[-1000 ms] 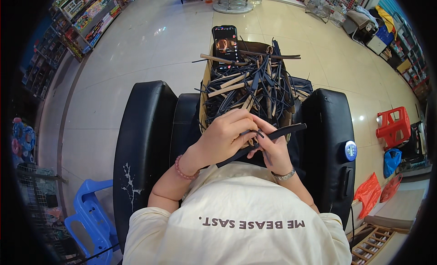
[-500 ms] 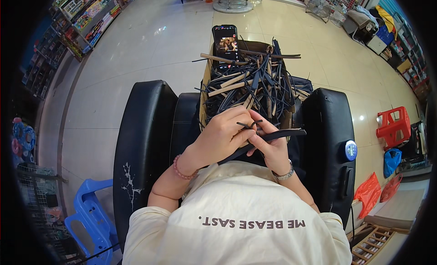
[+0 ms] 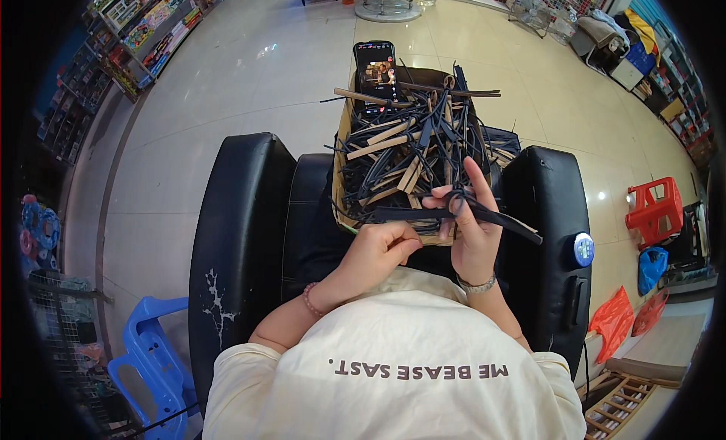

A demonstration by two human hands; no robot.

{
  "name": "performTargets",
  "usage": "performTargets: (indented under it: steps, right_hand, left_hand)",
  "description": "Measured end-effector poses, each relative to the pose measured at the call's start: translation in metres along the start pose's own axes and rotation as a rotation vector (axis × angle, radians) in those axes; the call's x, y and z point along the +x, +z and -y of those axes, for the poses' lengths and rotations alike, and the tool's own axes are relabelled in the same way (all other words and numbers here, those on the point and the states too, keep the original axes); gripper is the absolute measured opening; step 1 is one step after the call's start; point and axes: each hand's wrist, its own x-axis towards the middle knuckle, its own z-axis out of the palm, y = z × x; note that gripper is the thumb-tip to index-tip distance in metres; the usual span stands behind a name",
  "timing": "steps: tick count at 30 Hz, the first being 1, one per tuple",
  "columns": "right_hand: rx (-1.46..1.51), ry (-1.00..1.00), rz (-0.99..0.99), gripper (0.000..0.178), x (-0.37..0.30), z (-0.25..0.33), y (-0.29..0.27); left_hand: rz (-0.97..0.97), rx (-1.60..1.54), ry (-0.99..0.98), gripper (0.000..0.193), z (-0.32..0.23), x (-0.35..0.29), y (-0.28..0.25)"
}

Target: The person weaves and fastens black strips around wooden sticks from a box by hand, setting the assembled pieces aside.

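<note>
We gripped a dark strap (image 3: 404, 213) at its knotted middle with the right hand (image 3: 476, 240), likely so both ends stayed free, while the left hand (image 3: 378, 251) lay curled beside it, whether pinching anything we couldn't tell. Just beyond our hands sat the box (image 3: 342, 130) of loose strips (image 3: 386, 145), presumably for easy reach. Half a second earlier, our hands had met around the strap; now they were apart.

Heaped with strips (image 3: 382, 147) inside the box (image 3: 342, 130), before the person (image 3: 393, 326).
Backed at far left by a phone (image 3: 376, 66); flanked by left armrest (image 3: 238, 206) and right armrest (image 3: 541, 206), then by seat (image 3: 155, 349) left, stool (image 3: 655, 211) right.
</note>
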Motion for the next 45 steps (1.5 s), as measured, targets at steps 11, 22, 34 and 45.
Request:
performTargets:
  steps: [11,22,34,45]
  right_hand:
    - [-0.189,0.053,0.093,0.053,-0.002,0.002,0.001]
    - [-0.315,0.091,0.323,0.055,-0.002,0.003,-0.003]
    - [-0.282,-0.003,0.148,0.054,-0.001,-0.006,0.001]
    - [-0.024,0.064,0.302,0.062,-0.008,-0.009,0.000]
  left_hand:
    - [-0.398,0.328,0.361,0.011,-0.049,-0.027,-0.044]
    - [-0.334,0.829,0.610,0.022,-0.060,0.010,-0.051]
    - [-0.101,0.262,0.245,0.015,-0.013,-0.017,-0.012]
    - [-0.280,0.529,0.434,0.007,0.014,0.000,0.000]
